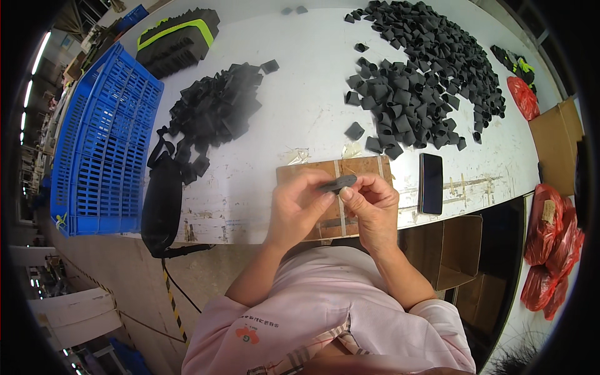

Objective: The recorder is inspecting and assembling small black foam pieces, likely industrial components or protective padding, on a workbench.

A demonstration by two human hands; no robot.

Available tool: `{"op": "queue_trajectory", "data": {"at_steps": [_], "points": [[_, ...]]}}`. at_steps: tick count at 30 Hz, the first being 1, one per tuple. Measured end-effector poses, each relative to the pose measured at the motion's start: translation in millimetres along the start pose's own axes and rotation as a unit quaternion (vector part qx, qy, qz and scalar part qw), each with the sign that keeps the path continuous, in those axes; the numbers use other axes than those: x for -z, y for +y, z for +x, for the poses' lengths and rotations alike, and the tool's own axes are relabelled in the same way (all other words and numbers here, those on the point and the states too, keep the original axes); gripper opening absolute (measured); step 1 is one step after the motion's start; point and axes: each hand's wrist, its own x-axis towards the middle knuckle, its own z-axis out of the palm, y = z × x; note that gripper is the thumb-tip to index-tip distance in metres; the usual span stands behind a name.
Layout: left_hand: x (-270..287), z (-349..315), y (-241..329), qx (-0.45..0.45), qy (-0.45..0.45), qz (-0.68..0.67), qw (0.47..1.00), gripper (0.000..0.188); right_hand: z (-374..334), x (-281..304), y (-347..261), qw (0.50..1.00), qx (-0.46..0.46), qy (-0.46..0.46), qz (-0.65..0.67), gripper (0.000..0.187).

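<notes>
Between my two hands, over a wooden board [369, 167] at the table's near edge, is a small dark grey fabric loop [339, 184]. My left hand [299, 203] pinches its left end, and my right hand [375, 203] grips the right end with thumb and fingers. Beyond the hands, at the right, lies a large heap of similar dark fabric loops [406, 100]. A second pile of dark fabric pieces [215, 106] sits to the left. One single loop [355, 130] rests apart, just past the board.
A blue plastic crate [115, 131] stands at the left, near a black bag [164, 206] at the table edge. Stacked dark pieces with a lime band [178, 40] lie far left. A phone [430, 184] is right of the board. Red plastic bags [550, 244] hang right.
</notes>
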Motion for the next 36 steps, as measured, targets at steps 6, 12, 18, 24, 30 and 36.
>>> {"op": "queue_trajectory", "data": {"at_steps": [6, 12, 18, 24, 30, 36], "points": [[-8.2, 16.5, 19.6, -0.122, 0.023, 0.091, 0.988, 0.008, 3.0, -0.1, 1.9, 0.991, 0.115, 0.002, -0.069, 0.008], [-17.2, 13.4, 29.2, -0.064, 0.070, -0.105, 0.990, 0.008, -10.7, -17.9, -25.0, 0.989, 0.137, 0.010, -0.049, 0.010], [-21.9, 6.4, 41.6, -0.052, 0.094, -0.237, 0.966, 0.011, -10.6, -27.9, -46.3, 0.990, 0.125, -0.044, 0.047, 0.015], [-8.4, 1.9, 40.0, 0.052, 0.107, -0.412, 0.904, 0.014, -4.3, -23.9, -45.8, 0.988, 0.153, -0.023, -0.022, 0.023], [-3.4, -11.5, 26.0, 0.110, 0.087, -0.353, 0.925, 0.011, -7.7, -28.6, -34.6, 0.950, 0.169, -0.046, -0.258, 0.007], [55.4, -21.8, -9.6, 0.084, 0.266, 0.040, 0.960, 0.010, 62.1, 43.1, -66.6, 0.949, 0.183, 0.085, -0.243, 0.026]]}}
